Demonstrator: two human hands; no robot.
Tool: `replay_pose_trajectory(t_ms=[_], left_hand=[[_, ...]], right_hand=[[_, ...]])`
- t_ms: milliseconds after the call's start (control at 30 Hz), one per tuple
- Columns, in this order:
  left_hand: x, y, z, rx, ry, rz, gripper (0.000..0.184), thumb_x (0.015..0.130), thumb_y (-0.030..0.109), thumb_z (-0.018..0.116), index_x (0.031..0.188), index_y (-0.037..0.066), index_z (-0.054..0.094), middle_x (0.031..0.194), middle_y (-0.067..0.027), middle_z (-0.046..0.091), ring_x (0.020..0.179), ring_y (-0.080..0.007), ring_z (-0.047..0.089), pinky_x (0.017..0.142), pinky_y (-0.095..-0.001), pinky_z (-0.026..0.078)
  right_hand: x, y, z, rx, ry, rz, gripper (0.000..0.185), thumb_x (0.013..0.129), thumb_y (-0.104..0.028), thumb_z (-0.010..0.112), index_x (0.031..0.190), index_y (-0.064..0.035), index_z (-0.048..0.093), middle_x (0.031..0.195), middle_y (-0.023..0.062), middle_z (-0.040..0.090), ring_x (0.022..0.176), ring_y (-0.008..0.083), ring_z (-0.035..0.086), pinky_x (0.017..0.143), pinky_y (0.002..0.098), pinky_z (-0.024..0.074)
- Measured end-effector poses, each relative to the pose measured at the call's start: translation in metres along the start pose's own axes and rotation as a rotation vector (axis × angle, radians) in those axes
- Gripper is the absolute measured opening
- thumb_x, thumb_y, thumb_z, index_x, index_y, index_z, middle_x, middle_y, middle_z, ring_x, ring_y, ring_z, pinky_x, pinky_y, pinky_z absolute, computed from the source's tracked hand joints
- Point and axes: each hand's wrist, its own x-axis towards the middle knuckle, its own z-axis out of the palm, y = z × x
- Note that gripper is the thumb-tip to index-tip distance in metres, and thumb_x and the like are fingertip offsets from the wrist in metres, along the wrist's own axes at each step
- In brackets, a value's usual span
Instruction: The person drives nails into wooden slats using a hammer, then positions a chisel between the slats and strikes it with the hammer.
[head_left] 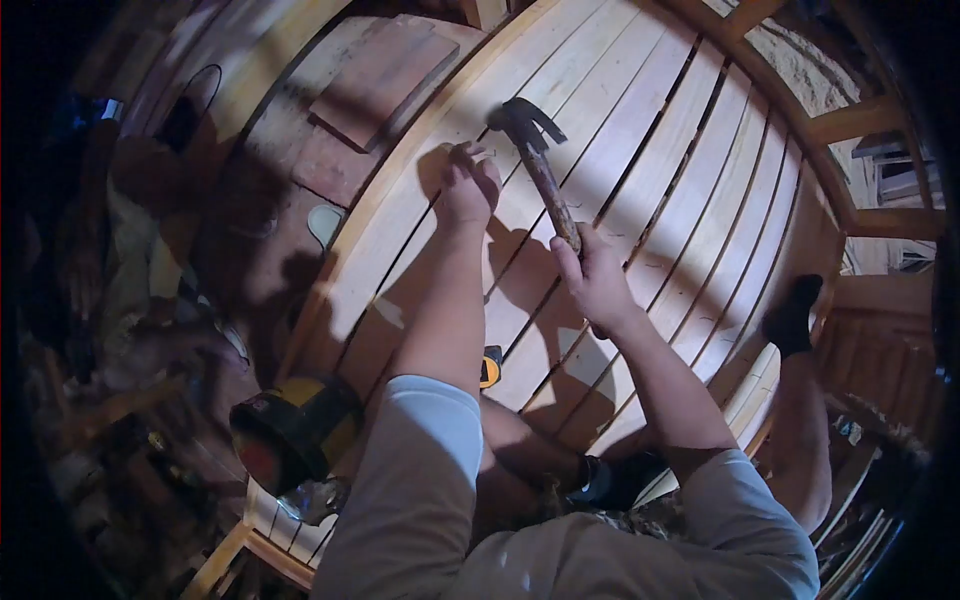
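At the top centre of the frame, our right hand grips the hammer by its handle, head raised over the slats. Our left hand, left of it, is closed with fingertips pinched together near the slats (whether around a nail, we cannot tell). The tape measure sits at lower centre, beside our left forearm.
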Motion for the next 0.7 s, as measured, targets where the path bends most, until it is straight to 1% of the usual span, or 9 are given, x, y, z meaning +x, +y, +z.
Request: replay_pose_trajectory(t_ms=[67,133,267,300,533,600,633,667,700], left_hand=[[0.002,0.01,-0.017,-0.037,0.007,-0.084,0.017,0.085,0.019,0.066,0.093,0.004,0.067,0.091,-0.0134,0.071,0.085,-0.0316,0.07,0.077,-0.0419,0.054],[0.003,0.003,-0.018,-0.178,-0.068,-0.227,0.016,0.086,0.018,0.063,0.093,0.004,0.066,0.089,-0.013,0.07,0.085,-0.0314,0.07,0.075,-0.0406,0.054],[-0.022,0.017,-0.062,0.237,-0.263,-0.327,0.021,0.086,0.022,0.062,0.093,0.004,0.067,0.087,-0.018,0.071,0.086,-0.0324,0.069,0.079,-0.0393,0.053],[-0.033,0.018,-0.075,0.234,-0.246,-0.316,0.021,0.086,0.022,0.062,0.093,0.004,0.067,0.087,-0.018,0.071,0.086,-0.0324,0.069,0.079,-0.0393,0.053],[-0.087,0.02,-0.077,0.501,-0.38,-0.46,0.024,0.087,0.026,0.056,0.09,0.01,0.074,0.093,-0.015,0.073,0.092,-0.0309,0.069,0.084,-0.0436,0.052],[-0.119,0.002,-0.072,1.015,-0.739,0.481,0.02,0.089,0.021,0.055,0.079,0.019,0.073,0.077,-0.0063,0.07,0.08,-0.0234,0.066,0.079,-0.0407,0.044],[-0.137,-0.007,-0.068,0.99,-0.649,0.517,0.02,0.09,0.023,0.055,0.084,0.018,0.074,0.08,-0.0058,0.071,0.082,-0.0226,0.067,0.08,-0.0415,0.044],[-0.148,0.005,-0.075,1.03,-0.66,0.461,0.02,0.09,0.023,0.055,0.084,0.018,0.074,0.08,-0.0058,0.071,0.082,-0.0226,0.067,0.08,-0.0415,0.044],[-0.148,0.042,-0.096,0.498,-0.5,-0.019,0.02,0.088,0.014,0.054,0.087,0.013,0.074,0.085,-0.0092,0.071,0.084,-0.0256,0.067,0.081,-0.0411,0.046]], right_hand=[[0.004,0.007,0.006,0.044,0.018,-0.014,0.04,0.099,-0.035,0.054,0.099,0.0051,0.06,0.074,0.0267,0.063,0.07,0.039,0.065,0.069,0.0474,0.049],[0.018,0.017,0.01,-0.079,0.012,0.028,0.039,0.099,-0.035,0.056,0.095,0.0043,0.059,0.07,0.0179,0.058,0.065,0.0264,0.057,0.064,0.04,0.0462],[-0.022,0.016,-0.005,0.019,0.076,0.01,0.04,0.098,-0.037,0.057,0.094,0.0027,0.059,0.071,0.0119,0.057,0.068,0.0214,0.057,0.067,0.0394,0.048],[-0.042,0.02,-0.007,0.038,0.119,-0.01,0.041,0.094,-0.037,0.062,0.091,0.004,0.058,0.069,0.0176,0.061,0.066,0.028,0.063,0.063,0.0419,0.0482],[-0.16,0.089,-0.015,0.345,-0.138,0.356,0.025,0.089,-0.026,0.07,0.089,-0.0022,0.063,0.062,-0.0001,0.054,0.053,0.0111,0.052,0.048,0.0308,0.0409],[-0.185,0.103,-0.013,0.489,-0.265,0.455,0.021,0.088,-0.022,0.072,0.09,-0.0021,0.067,0.061,-0.0001,0.055,0.049,0.0093,0.049,0.047,0.0283,0.0417],[-0.191,0.117,-0.01,0.584,-0.329,0.475,0.023,0.087,-0.022,0.073,0.091,0.0,0.068,0.06,0.0011,0.056,0.049,0.0101,0.05,0.047,0.0282,0.0437],[-0.194,0.131,-0.004,0.678,-0.395,0.493,0.025,0.087,-0.022,0.073,0.092,0.002,0.069,0.06,0.0023,0.057,0.048,0.0109,0.051,0.048,0.0282,0.0456],[-0.199,0.142,-0.002,0.572,-0.446,0.473,0.026,0.086,-0.021,0.073,0.093,0.0038,0.069,0.06,0.0035,0.058,0.048,0.012,0.052,0.05,0.0288,0.0476]])
